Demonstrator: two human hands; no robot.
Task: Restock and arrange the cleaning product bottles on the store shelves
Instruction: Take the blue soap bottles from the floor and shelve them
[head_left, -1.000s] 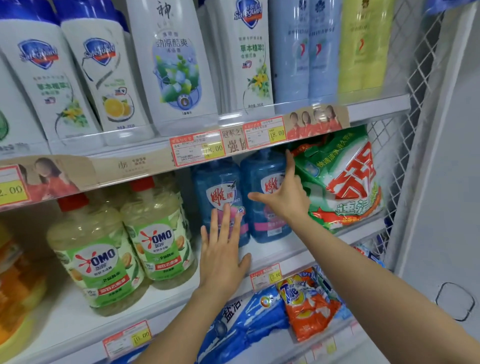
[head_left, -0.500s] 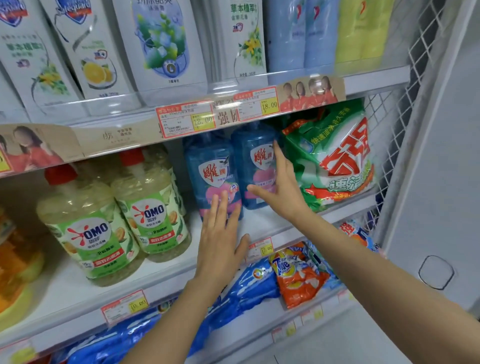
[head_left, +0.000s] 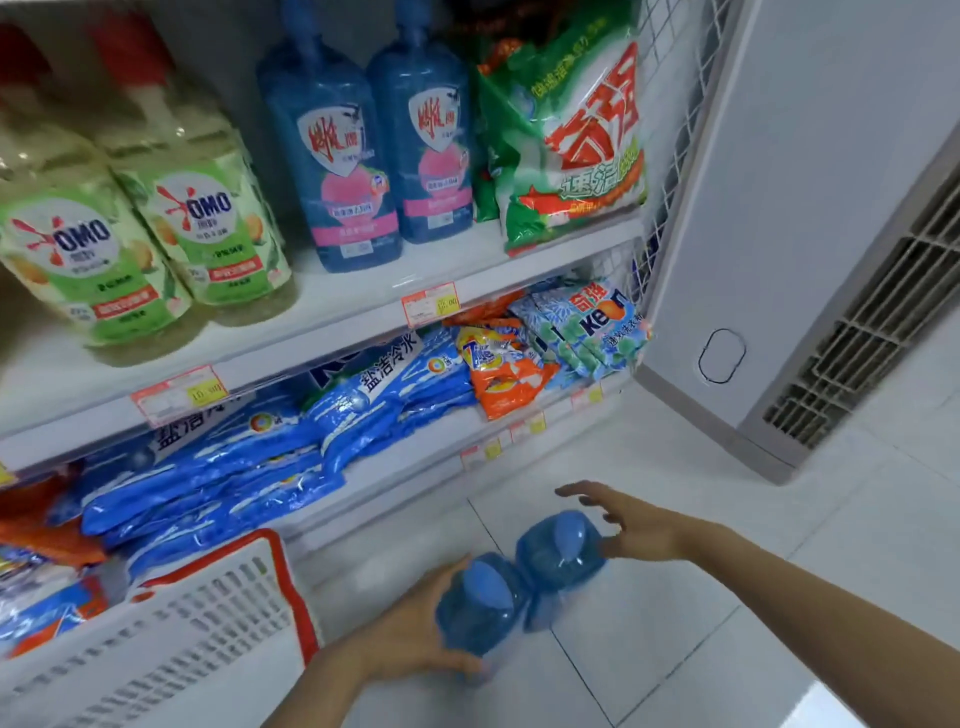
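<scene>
Pickup, lower centre: left hand (head_left: 410, 636) wraps near bottle (head_left: 480, 616); right hand (head_left: 631, 525) spread, empty, at far bottle (head_left: 556, 553). Next, likely: close right, lift both.

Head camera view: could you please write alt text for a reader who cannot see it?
A person's left hand grips the near blue bottle of two on the white floor, while the right hand reaches open toward the far blue bottle. Above, a shelf holds two matching blue bottles.

Hands lowered from the shelf to the floor: left hand (head_left: 415, 639) grips the near blue bottle (head_left: 480, 608); right hand (head_left: 634, 530) spreads against the far blue bottle (head_left: 561, 551).
</scene>
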